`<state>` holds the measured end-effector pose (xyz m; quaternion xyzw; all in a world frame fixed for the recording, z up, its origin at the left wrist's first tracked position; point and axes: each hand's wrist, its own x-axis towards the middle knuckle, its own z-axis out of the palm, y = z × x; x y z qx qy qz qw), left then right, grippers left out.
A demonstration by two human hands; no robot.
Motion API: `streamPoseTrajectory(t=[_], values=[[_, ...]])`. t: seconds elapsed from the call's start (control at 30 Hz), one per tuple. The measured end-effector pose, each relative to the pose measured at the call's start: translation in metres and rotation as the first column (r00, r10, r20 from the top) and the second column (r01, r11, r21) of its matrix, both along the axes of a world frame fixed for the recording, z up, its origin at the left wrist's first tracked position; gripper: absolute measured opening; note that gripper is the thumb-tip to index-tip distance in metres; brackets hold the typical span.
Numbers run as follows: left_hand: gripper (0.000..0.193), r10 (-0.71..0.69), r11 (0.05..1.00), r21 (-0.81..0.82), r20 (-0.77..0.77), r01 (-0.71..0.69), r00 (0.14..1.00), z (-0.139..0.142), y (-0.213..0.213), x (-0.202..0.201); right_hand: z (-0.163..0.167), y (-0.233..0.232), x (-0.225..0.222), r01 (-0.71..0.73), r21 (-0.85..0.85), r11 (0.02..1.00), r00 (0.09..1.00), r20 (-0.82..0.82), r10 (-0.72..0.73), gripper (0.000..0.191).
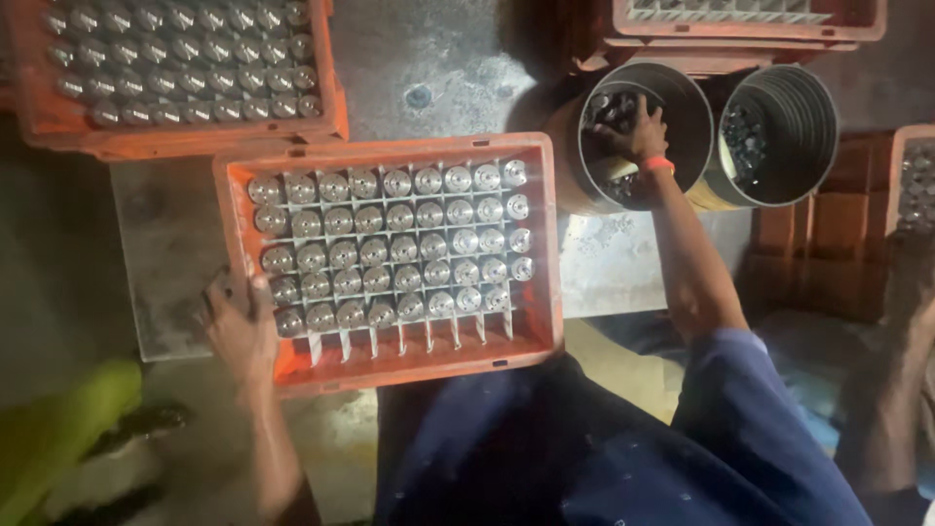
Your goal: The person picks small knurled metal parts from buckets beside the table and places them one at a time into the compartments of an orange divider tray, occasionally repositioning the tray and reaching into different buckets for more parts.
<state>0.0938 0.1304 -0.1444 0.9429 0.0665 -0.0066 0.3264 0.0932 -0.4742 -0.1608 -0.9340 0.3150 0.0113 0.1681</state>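
- Left hand [239, 326] sits at lower left of the frame, clamped on the near-left corner of the orange crate [390, 365], fingers [259, 292] curled over the rim.
- That crate fills the middle of the frame, resting on a grey table [166, 253]; a white grid divides it into cells.
- Shiny round metal parts [394, 244] stand one to a cell, row on row; the nearest row of cells at the bottom edge is bare.
- Right hand [638, 136] is up at upper right, reaching down into the mouth of a round metal can [696, 117].
- Its fingers are down among dark small pieces [614, 107] inside the can; I cannot tell whether they are closed on anything.
- An orange band [657, 164] circles that wrist; the forearm runs down toward a blue sleeve [740, 390].
- A second can [789, 136] stands just beside the first, to its right, with dark pieces in it too.
- Second crate [175, 131] of the same parts at upper left, touching the middle crate's far edge.
- Third crate [740, 24] along the top right, behind the cans.
- Something green [68, 429] shows at lower left, blurred.
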Motion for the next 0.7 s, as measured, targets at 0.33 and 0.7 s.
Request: streamPoseTrajectory(t=[0.33, 0.7], values=[[0.040, 0.104, 0.995, -0.011, -0.001, -0.104, 0.995, 0.015, -0.010, -0.004, -0.061, 0.000, 0.017, -0.277, -0.086, 0.957, 0.960, -0.064, 0.272, 0.079], [0.038, 0.033, 0.998, 0.052, 0.149, -0.041, 0.988, 0.007, -0.005, -0.006, -0.083, -0.027, 0.004, -0.653, -0.191, 0.733, 0.553, 0.541, 0.634, 0.041]])
